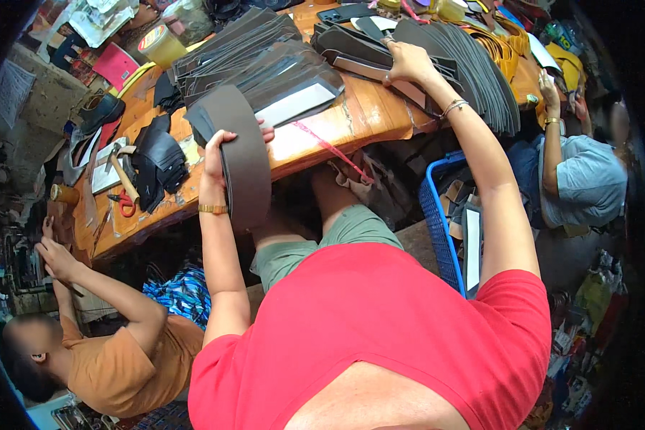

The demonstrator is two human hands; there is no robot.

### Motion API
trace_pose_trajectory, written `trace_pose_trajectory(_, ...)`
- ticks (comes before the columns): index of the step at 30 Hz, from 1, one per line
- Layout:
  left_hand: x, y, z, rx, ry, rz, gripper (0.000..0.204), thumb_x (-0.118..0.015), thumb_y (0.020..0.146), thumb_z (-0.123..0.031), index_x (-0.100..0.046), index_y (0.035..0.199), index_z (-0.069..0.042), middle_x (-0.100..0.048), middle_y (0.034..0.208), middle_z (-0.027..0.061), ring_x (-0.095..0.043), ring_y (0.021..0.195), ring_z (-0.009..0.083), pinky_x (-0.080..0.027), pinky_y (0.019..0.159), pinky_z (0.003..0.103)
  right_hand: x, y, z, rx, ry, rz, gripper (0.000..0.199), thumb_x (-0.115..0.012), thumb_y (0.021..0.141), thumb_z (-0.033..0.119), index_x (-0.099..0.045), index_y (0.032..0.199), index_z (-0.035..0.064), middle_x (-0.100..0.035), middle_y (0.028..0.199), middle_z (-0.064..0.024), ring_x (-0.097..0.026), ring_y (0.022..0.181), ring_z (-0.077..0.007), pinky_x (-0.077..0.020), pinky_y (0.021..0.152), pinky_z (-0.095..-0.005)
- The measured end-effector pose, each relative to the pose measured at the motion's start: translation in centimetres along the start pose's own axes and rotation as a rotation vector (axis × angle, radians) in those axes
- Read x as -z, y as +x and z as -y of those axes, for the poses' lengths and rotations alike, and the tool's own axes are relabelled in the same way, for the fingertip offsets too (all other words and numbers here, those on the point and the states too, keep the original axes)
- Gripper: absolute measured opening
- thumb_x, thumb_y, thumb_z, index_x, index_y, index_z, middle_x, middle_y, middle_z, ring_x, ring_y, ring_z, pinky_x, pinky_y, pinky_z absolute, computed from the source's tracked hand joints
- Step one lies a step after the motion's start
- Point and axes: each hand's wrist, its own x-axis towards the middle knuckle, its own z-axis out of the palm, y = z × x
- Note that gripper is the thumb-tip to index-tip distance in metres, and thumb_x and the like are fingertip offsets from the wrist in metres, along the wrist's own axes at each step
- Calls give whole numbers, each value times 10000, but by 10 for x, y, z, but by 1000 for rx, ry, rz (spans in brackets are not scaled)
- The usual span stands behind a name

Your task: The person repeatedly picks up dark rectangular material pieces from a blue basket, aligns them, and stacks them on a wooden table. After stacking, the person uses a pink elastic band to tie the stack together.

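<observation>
My left hand (pixel 213 158) is closed around the lower part of a few long, dark brown, leather-like strips (pixel 245 154), held upright in front of the table's edge. The strips curve at the top, and the fingertips show at their right side. My right hand (pixel 412 63) reaches to the far side of the table, fingers and thumb spread over a pile of similar dark strips (pixel 358 63). Its thumb rests near the pile's front edge. Just beyond its fingertips a dark flat piece (pixel 369 29) sticks up. Between my hands lies a broad stack of dark pieces (pixel 265 68).
On the wooden table (pixel 365 115) are a fanned stack of grey-black strips (pixel 473 72), a hammer (pixel 125 175) and red-handled scissors (pixel 126 206). A blue plastic basket (pixel 437 208) stands by my right side. One person (pixel 122 351) sits at left, another (pixel 584 179) at right.
</observation>
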Motion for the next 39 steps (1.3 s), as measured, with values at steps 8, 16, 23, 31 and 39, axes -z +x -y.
trace_pose_trajectory(8,17,29,-9,37,-81,53,678,-359,786,-248,-418,1340,140,-532,1292,313,-569,1168,382,-439,1030,440,94,-33,10,-69,42,-170,873,-836,566,354,-514,1338,104,-645,1163,-172,-614,1076,-341,-493,915,-411)
trace_pose_trajectory(16,31,35,-14,-3,-125,-21,608,-389,818,-237,-472,1308,113,-568,1262,279,-604,1123,360,-489,975,435,128,-54,42,632,801,42,966,-896,508,189,-472,1352,-11,-609,1252,-157,-562,1186,-288,-415,1035,-369)
trace_pose_trajectory(23,79,34,-9,-185,-31,-143,216,-571,835,-166,-666,945,-5,-690,905,97,-657,767,206,-543,732,311,59,-19,137,885,410,130,932,-772,452,118,-497,1343,109,-604,1193,-167,-541,1159,-333,-372,1026,-424)
trace_pose_trajectory(31,100,-27,-57,-331,21,-475,437,-519,806,-194,-607,1169,34,-672,1054,139,-656,886,254,-524,823,361,24,22,167,826,397,81,1044,-833,406,218,-474,1368,33,-655,1110,-203,-617,1062,-369,-486,917,-415)
trace_pose_trajectory(39,-1,-122,-81,-675,176,-338,823,-450,729,-349,-331,1427,71,-504,1301,351,-548,1183,400,-432,1022,481,35,9,185,891,330,166,1029,-851,436,241,-455,1372,86,-587,1241,-133,-535,1189,-297,-346,1043,-458)
